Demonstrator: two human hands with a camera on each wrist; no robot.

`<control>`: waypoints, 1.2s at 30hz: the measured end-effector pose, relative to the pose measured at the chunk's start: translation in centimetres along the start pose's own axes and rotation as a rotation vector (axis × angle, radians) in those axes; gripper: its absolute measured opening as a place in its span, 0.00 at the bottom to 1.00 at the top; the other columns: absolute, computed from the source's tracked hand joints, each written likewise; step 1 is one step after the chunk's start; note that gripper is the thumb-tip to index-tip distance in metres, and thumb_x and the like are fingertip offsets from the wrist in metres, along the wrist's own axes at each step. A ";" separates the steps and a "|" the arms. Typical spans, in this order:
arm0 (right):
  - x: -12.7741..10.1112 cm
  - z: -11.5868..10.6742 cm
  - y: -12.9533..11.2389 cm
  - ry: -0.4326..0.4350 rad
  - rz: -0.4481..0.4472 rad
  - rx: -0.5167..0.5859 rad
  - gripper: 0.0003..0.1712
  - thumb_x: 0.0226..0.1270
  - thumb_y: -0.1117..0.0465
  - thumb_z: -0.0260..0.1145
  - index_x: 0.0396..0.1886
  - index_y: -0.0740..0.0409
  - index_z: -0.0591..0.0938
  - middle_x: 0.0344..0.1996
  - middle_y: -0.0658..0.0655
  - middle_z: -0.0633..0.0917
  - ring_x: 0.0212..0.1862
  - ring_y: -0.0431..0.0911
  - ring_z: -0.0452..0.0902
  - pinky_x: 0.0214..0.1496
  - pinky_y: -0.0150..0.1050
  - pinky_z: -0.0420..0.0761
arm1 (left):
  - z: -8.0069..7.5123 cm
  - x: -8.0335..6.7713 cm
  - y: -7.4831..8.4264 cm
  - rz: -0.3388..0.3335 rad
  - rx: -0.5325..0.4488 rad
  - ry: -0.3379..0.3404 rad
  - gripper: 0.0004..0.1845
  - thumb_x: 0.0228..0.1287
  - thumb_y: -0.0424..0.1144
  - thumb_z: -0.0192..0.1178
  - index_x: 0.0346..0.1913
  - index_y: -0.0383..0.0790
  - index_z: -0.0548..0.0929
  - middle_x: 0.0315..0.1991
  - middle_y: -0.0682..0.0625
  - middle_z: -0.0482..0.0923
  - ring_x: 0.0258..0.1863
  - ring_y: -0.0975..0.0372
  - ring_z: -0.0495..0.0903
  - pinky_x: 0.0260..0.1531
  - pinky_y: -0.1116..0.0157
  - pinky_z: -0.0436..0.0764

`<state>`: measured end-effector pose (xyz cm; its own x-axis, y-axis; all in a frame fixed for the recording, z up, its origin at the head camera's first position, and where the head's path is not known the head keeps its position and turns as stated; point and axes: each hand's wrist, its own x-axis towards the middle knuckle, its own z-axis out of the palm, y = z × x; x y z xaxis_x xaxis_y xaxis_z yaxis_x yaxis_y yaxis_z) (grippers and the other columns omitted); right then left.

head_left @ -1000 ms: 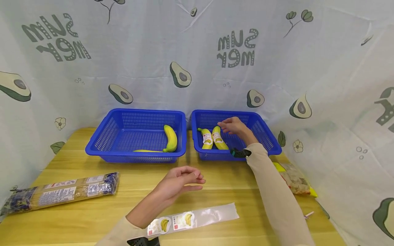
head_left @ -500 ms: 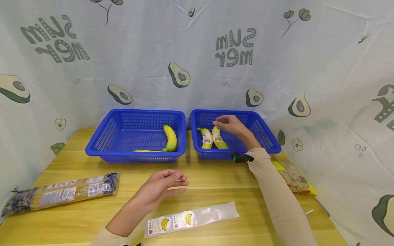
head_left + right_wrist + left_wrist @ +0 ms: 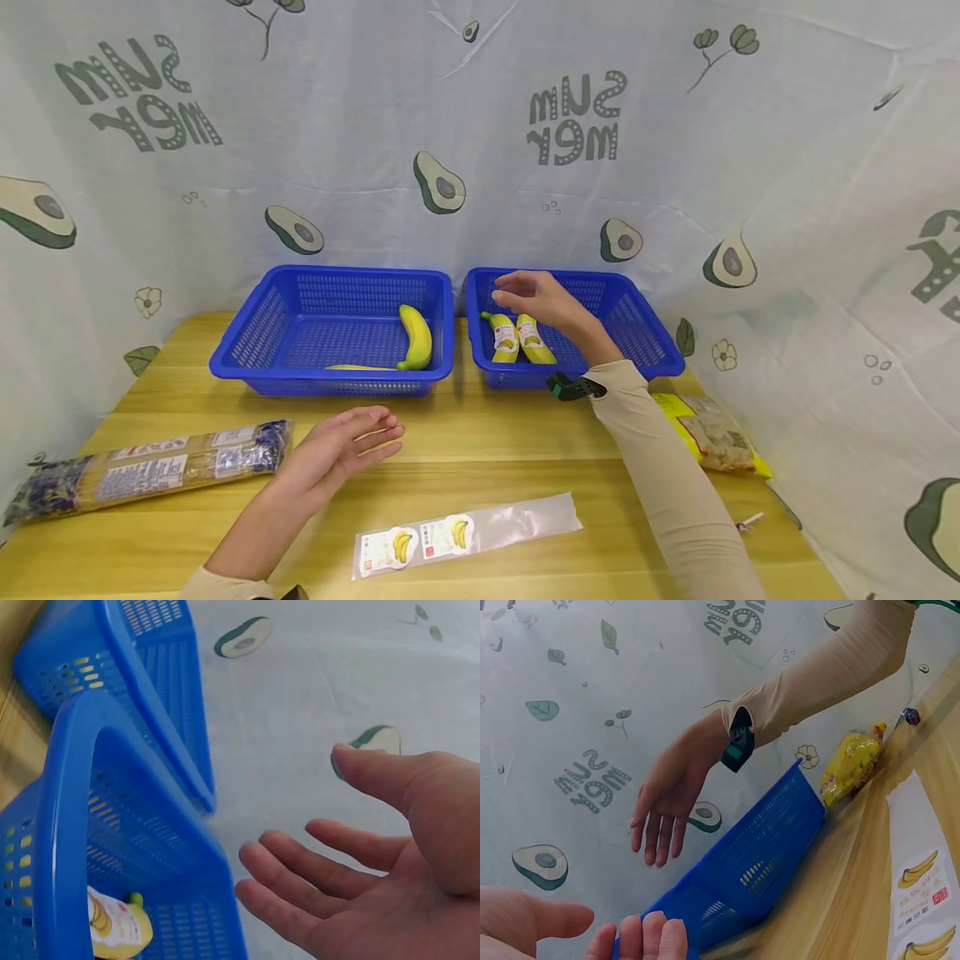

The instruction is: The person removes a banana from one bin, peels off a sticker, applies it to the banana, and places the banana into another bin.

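Two bananas with stickers, one [image 3: 505, 337] beside the other [image 3: 535, 340], lie in the right blue basket [image 3: 660, 354]. Above that basket hovers my right hand [image 3: 546, 302], fingers loosely bent, holding nothing; the right wrist view shows its palm bare. My left hand [image 3: 333, 457] is over the table in front of the left blue basket [image 3: 322, 383], its fingers relaxed and nothing in them. One banana [image 3: 416, 337] without a visible sticker stands against that basket's right side. Part of another yellow thing [image 3: 362, 367] shows behind the front rim.
On the table's near middle lies a clear strip [image 3: 525, 522] bearing two banana stickers [image 3: 446, 537]. A long packet of noodles [image 3: 150, 471] is at the left. At the right are a yellow food bag [image 3: 716, 433] and a small lollipop [image 3: 750, 522]. A printed curtain [image 3: 360, 108] hangs behind.
My left hand has moved left, away from the sticker strip. My right hand has shifted left and slightly up over the right basket. The bananas have stayed in place.
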<state>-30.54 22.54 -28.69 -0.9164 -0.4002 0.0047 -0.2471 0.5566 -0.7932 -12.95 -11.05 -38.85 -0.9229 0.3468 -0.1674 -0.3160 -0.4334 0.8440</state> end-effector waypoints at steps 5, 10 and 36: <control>0.2 0.5 -0.8 -0.016 -0.017 0.066 0.30 0.85 0.54 0.64 0.77 0.63 0.74 0.69 0.66 0.82 0.68 0.59 0.80 0.73 0.54 0.80 | -1.4 -0.4 0.7 0.021 -0.072 0.052 0.09 0.85 0.29 0.53 0.48 0.38 0.85 0.47 0.47 0.88 0.52 0.55 0.89 0.65 0.54 0.84; 0.6 1.2 -1.3 -0.023 -0.024 0.100 0.30 0.84 0.55 0.65 0.77 0.64 0.74 0.68 0.67 0.82 0.68 0.59 0.81 0.73 0.54 0.80 | -2.5 -0.7 1.2 0.028 -0.100 0.121 0.09 0.85 0.29 0.52 0.55 0.37 0.82 0.48 0.48 0.87 0.53 0.57 0.88 0.64 0.57 0.85; 5.5 7.2 -4.1 -0.132 -0.013 0.108 0.31 0.83 0.52 0.66 0.77 0.62 0.76 0.72 0.63 0.80 0.71 0.57 0.78 0.74 0.49 0.78 | -9.2 -2.1 4.0 0.061 -0.322 0.294 0.24 0.85 0.32 0.54 0.77 0.41 0.65 0.50 0.48 0.89 0.54 0.59 0.90 0.69 0.58 0.80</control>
<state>-32.33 12.81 -29.80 -0.8623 -0.5030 -0.0585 -0.2172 0.4718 -0.8545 -14.25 -21.15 -39.82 -0.9506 0.0815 -0.2996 -0.2687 -0.6993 0.6623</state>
